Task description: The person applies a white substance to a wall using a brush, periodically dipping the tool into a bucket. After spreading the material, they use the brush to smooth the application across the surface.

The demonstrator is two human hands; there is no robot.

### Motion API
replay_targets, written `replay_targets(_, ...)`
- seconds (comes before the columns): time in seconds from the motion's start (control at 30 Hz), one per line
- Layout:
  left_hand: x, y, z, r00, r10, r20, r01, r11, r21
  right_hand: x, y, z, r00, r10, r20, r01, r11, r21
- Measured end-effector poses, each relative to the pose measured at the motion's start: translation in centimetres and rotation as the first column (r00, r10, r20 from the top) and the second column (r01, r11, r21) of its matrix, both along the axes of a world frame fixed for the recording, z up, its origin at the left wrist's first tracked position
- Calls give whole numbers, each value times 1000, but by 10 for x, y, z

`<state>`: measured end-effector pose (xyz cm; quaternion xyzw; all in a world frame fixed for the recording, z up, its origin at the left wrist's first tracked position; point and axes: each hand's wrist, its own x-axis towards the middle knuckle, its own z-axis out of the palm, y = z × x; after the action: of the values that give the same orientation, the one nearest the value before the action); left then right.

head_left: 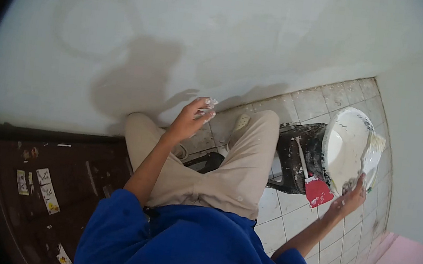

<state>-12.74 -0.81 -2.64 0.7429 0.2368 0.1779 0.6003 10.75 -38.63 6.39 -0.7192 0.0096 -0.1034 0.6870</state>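
Evidently, the right hand [349, 199] gripped a white-coated brush [371, 158] at the bucket [353, 115]; the left hand [190, 120], half-curled, looked empty. Tilting it outward risked dripping on floor tiles [291, 220].

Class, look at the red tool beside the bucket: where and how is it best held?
Probably by its slim pale handle, from above, on the side away from the bucket: the handle lies uncovered, narrower than the white-spotted red blade, and the bucket stands close on the other side.
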Motion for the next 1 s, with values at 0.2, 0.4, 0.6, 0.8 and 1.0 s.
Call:
replay_targets(0.2, -64, 29, -78, 970, 241, -8, -240, 961, -134, -52, 155, -19, 941, 316, -118, -311, 948, 61)
replay_targets(0.4, -89, 43, -139, 940, 329, -94, -340, 928, -151, -126, 279, -109, 742, 584, -329, -583, 805, 113)
replay_targets(0.6, -87, 34, -119, 919, 339, -199, -345, 939, 7, -168, 286, -199, 645, 648, -406, -718, 696, -30)
replay_targets(0.8, -68, 26, -124, 953, 219, -209, -205, 975, 84, -164, 293, -221, 712, 642, -284, -693, 708, -137)
replay_targets(1.0, -65, 24, -132, 948, 153, -279, -128, 986, 108, -160, 301, -226, 719, 621, -313, -678, 726, -118)
